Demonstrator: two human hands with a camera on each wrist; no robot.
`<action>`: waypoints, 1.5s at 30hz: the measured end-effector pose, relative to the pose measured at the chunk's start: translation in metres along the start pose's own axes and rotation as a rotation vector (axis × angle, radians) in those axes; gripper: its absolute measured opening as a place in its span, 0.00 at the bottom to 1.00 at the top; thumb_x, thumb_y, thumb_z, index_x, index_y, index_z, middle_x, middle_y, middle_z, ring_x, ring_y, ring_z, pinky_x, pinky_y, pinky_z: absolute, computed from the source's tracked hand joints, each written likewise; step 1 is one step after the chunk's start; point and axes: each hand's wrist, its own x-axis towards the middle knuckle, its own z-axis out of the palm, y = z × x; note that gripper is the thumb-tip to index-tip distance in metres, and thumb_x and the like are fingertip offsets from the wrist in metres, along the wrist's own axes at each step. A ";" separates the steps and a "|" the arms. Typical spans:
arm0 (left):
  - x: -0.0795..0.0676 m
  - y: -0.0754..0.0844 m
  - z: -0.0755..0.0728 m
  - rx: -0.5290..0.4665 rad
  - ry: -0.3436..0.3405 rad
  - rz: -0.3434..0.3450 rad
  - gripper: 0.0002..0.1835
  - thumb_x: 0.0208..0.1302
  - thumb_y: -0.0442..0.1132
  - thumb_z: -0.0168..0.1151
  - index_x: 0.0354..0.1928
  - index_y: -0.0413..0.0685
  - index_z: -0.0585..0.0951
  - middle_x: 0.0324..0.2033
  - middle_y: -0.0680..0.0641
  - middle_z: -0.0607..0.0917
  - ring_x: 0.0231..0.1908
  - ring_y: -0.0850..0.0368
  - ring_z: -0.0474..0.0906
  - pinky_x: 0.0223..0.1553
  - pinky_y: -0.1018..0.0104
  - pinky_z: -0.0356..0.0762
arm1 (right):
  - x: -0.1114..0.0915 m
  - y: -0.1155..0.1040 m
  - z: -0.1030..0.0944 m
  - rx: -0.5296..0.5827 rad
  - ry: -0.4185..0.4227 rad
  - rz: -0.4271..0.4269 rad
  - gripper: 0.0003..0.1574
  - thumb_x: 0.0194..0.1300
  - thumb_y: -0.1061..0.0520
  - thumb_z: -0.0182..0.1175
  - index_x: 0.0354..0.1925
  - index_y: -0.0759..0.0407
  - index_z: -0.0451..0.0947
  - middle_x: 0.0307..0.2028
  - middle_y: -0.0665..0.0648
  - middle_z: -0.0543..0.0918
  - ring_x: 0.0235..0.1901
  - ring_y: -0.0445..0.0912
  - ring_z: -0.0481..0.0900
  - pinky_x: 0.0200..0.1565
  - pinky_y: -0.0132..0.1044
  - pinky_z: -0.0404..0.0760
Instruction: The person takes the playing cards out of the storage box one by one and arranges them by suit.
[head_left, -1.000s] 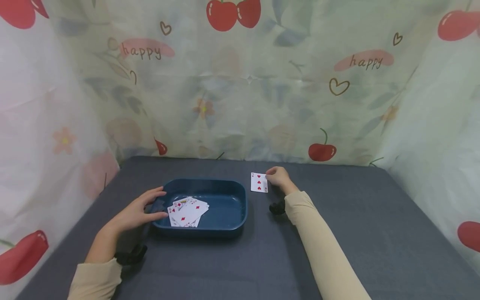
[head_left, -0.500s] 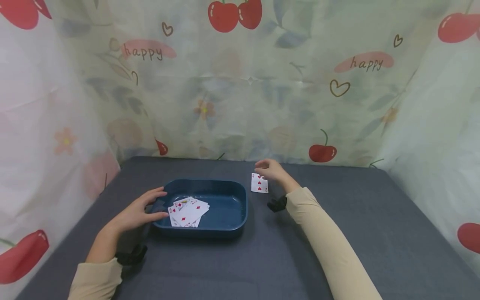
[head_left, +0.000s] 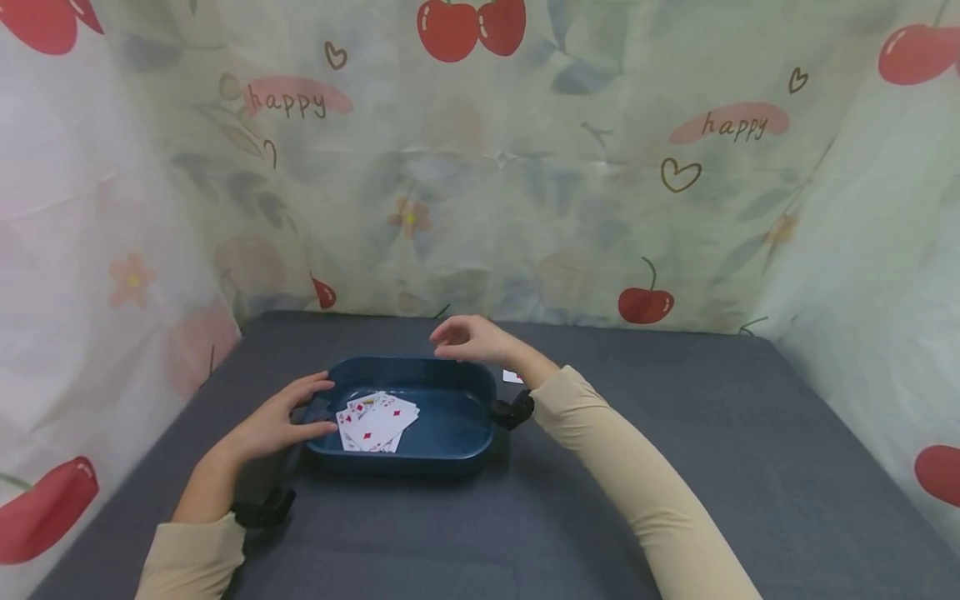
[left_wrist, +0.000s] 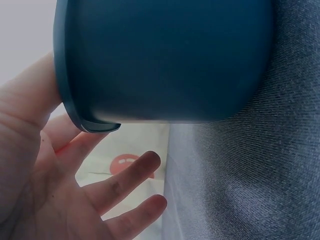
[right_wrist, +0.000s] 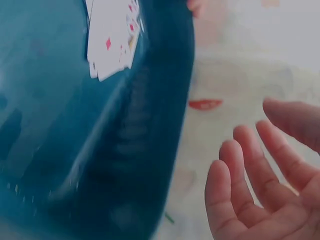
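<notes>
My left hand (head_left: 281, 421) is at the left end of a blue rectangular tray (head_left: 450, 457), its thumb reaching over the rim. In the left wrist view, two straight fingers (left_wrist: 137, 212) of that hand stand apart from the tray's outer wall. Several playing cards (head_left: 386, 421) lie overlapped inside the tray at its left, red diamonds showing on top. Above the tray's far rim is my right hand (head_left: 476, 340), its fingers relaxed and nothing between them. Another playing card (head_left: 512, 377) lies on the table right of the tray, mostly hidden by the right wrist.
A dark grey cloth (head_left: 750, 467) covers the table. Pale curtains (head_left: 495, 233) printed with cherries, hearts and flowers hang behind it and on both sides. A black wrist device (head_left: 513, 410) on my right arm overlaps the tray's right end in the head view.
My right hand has let go of the three of hearts, leaving it on the table, and moved left over the tray's far rim. The left hand and tray stay put.
</notes>
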 end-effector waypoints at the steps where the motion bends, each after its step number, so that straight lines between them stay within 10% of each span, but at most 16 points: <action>1: 0.000 0.000 0.000 0.000 0.001 0.001 0.38 0.58 0.49 0.64 0.65 0.37 0.63 0.69 0.32 0.55 0.62 0.27 0.60 0.58 0.32 0.61 | 0.003 -0.003 0.004 -0.018 -0.024 -0.017 0.21 0.63 0.57 0.60 0.54 0.62 0.74 0.51 0.61 0.80 0.50 0.49 0.79 0.49 0.36 0.80; 10: 0.000 0.001 0.000 0.002 0.002 -0.005 0.38 0.58 0.49 0.64 0.65 0.36 0.63 0.68 0.31 0.55 0.62 0.26 0.60 0.58 0.32 0.61 | 0.031 -0.016 0.038 -0.135 -0.232 -0.122 0.24 0.61 0.59 0.62 0.56 0.62 0.73 0.48 0.59 0.81 0.48 0.46 0.79 0.50 0.29 0.78; 26: 0.000 0.001 0.000 -0.005 0.000 -0.016 0.37 0.59 0.49 0.63 0.65 0.37 0.63 0.69 0.32 0.55 0.62 0.27 0.60 0.58 0.32 0.62 | 0.054 -0.001 0.075 -0.115 -0.364 -0.050 0.28 0.57 0.63 0.64 0.57 0.60 0.72 0.55 0.59 0.77 0.54 0.49 0.74 0.58 0.36 0.74; 45: -0.001 0.003 -0.001 -0.007 -0.008 -0.025 0.38 0.59 0.50 0.63 0.66 0.38 0.63 0.69 0.32 0.55 0.63 0.27 0.59 0.59 0.33 0.61 | 0.055 0.005 0.091 -0.393 -0.316 -0.037 0.30 0.51 0.57 0.71 0.54 0.50 0.75 0.53 0.50 0.77 0.52 0.42 0.73 0.58 0.32 0.72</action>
